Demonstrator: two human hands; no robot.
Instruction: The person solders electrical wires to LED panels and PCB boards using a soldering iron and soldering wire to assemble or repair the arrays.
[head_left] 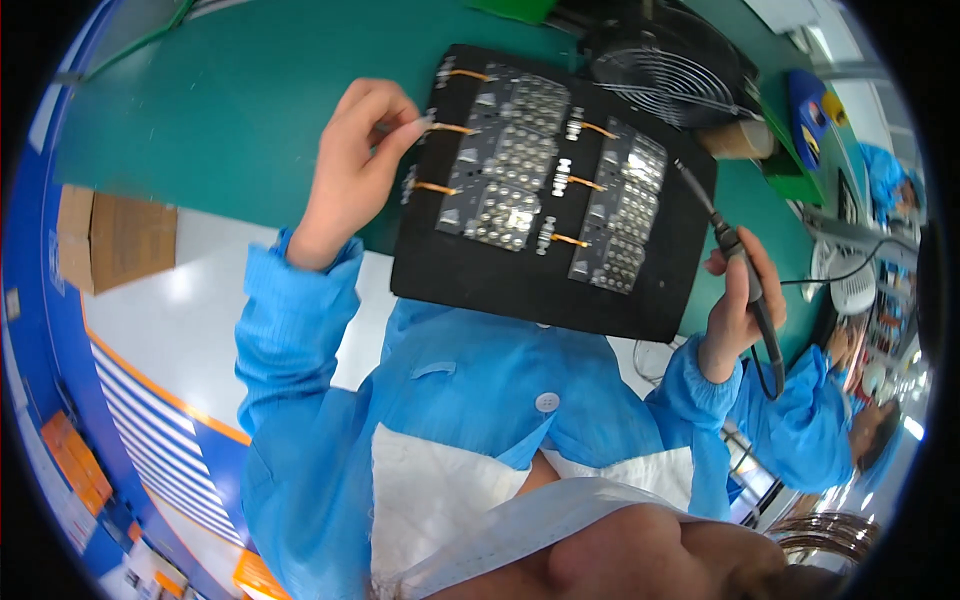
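Dome-studded panels (518, 160) with orange wires (455, 129) lie on a matte black board (470, 272); left hand (360, 150) pinches a connector (430, 124) at its left edge; right hand (745, 288) grips a slim soldering iron (727, 238) at its right.

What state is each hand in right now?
Left hand: closed, pinching at the outer end of an orange wire; exact grip unclear.
Right hand: closed, holding a soldering iron.

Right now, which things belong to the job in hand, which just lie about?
In the job:
slim black soldering iron, right hand
flat black board
panels of clear round lenses
short orange wires

Apparently lying about:
brown cardboard box
blue and yellow object
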